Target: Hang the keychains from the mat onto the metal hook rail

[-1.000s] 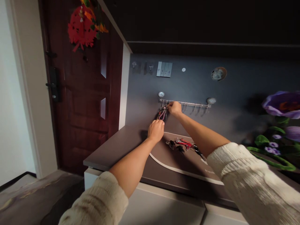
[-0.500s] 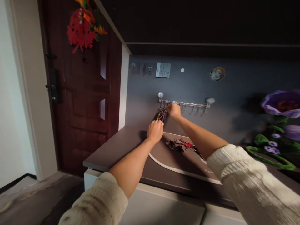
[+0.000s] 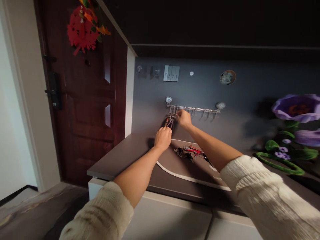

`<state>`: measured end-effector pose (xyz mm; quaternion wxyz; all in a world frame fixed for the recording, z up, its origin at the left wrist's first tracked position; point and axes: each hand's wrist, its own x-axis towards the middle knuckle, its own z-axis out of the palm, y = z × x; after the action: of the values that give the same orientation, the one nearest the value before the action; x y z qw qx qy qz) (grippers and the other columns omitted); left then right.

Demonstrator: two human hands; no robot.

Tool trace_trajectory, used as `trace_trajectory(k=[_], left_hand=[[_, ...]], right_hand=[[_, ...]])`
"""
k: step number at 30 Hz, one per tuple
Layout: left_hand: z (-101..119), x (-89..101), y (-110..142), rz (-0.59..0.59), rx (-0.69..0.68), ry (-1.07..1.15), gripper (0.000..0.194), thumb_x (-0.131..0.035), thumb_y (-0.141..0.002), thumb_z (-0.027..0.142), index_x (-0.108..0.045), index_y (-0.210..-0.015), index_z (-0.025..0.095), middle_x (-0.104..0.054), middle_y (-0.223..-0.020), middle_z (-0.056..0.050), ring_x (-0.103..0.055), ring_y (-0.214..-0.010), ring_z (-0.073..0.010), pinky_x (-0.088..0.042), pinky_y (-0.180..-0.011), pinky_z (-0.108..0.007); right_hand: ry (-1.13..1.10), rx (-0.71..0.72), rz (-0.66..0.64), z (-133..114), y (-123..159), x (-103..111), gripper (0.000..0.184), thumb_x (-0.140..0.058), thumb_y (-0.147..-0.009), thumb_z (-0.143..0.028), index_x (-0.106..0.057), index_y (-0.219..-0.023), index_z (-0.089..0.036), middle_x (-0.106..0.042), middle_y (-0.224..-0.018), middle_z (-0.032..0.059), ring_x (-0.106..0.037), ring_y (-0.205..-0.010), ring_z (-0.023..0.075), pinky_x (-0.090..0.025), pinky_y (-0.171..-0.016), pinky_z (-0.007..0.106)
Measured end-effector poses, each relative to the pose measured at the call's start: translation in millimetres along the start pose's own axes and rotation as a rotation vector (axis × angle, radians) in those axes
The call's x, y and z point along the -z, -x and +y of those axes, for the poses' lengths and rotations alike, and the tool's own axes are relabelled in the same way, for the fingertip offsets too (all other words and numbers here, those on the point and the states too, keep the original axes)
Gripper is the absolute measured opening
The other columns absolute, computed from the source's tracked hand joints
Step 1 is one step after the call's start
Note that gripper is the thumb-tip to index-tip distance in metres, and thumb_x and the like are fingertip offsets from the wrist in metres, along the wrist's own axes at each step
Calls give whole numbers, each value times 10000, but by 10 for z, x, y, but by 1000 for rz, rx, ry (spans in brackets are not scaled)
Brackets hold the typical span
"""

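A clear hook rail (image 3: 200, 109) with several small hooks is fixed to the grey wall. Under its left end hangs a bunch of keys (image 3: 170, 119) with rings, a beaded piece and a purplish strap. My left hand (image 3: 163, 138) closes round the lower part of this bunch, hiding what is below the strap. Up at the rings, my right hand (image 3: 184, 118) pinches the key ring just below the rail; its fingertips are partly hidden. More keys (image 3: 189, 156), with a red tool-shaped piece (image 3: 194, 150) among them, lie on the brown mat (image 3: 172, 163) below.
The mat lies on a dark countertop (image 3: 112, 156) over pale cabinets. At right stand purple flowers (image 3: 297, 110) with a green looped stem. Wall switches (image 3: 171, 73) and a round hole (image 3: 227, 77) are above the rail. A dark red door (image 3: 85, 110) is at left.
The view has shifted slightly, so everything sits a little further left. Both hands stay at the bunch of keys, with the right fingers slightly lower against the ring.
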<state>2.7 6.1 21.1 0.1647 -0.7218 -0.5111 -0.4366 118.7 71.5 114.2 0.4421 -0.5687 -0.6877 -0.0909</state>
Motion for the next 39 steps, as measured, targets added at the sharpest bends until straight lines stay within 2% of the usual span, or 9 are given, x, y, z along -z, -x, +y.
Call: trace_trajectory(k=[5,11,16,21,28,33,39], left_hand=[[19,4,53,-4,3,51,245,-327,-883,236,-565,-868,181,-618,-913,-53,-526,-860,-161,-393,-772,-281],[212,46,87,-11,-22,112,230,-353,-867,223,-576,-837,176,-627,-888,-52,-534,-860,-159,-397,-784,-277],[431,43,147,-73,-30,134,227,-360,-860,211,-581,-823,176,-629,-868,-52,-539,-855,-159,-400,-783,-276],[540,-11,230,-178,-28,144,222,-368,-859,203,-589,-856,174,-626,-904,-58,-532,-885,-163,-397,-804,-281],[502,-77,293,-340,-106,7,242,-375,-862,219,-613,-889,182,-605,-924,-62,-513,-919,-167,-394,-818,-281],[496,-95,312,-402,-175,-58,232,-422,-846,251,-645,-882,199,-595,-933,-65,-514,-926,-179,-400,-823,-294],[497,-106,302,-445,-194,-78,231,-445,-834,278,-665,-858,211,-591,-935,-75,-518,-926,-187,-408,-806,-299]], right_hand=[[-45,3,22,69,183,187,175,-469,-798,-205,-618,-869,-147,-661,-869,90,-590,-787,153,-422,-744,261],[-167,-1,-16,273,674,424,179,-446,-792,-222,-605,-846,-160,-650,-778,49,-567,-715,137,-412,-725,262],[-255,-47,-64,541,1132,481,189,-435,-784,-250,-587,-859,-166,-639,-745,36,-566,-676,135,-420,-697,263],[-269,-62,-103,739,1407,487,173,-433,-787,-240,-580,-844,-169,-642,-732,31,-572,-660,128,-419,-680,248],[-93,34,-228,776,1528,445,159,-445,-799,-165,-598,-837,-143,-656,-813,76,-578,-735,140,-397,-704,237],[0,-14,-270,757,1509,432,158,-466,-794,-133,-607,-865,-133,-662,-885,99,-591,-808,152,-388,-732,232],[28,-5,-297,744,1488,413,186,-461,-792,-120,-620,-888,-126,-665,-906,101,-592,-817,148,-389,-733,223]])
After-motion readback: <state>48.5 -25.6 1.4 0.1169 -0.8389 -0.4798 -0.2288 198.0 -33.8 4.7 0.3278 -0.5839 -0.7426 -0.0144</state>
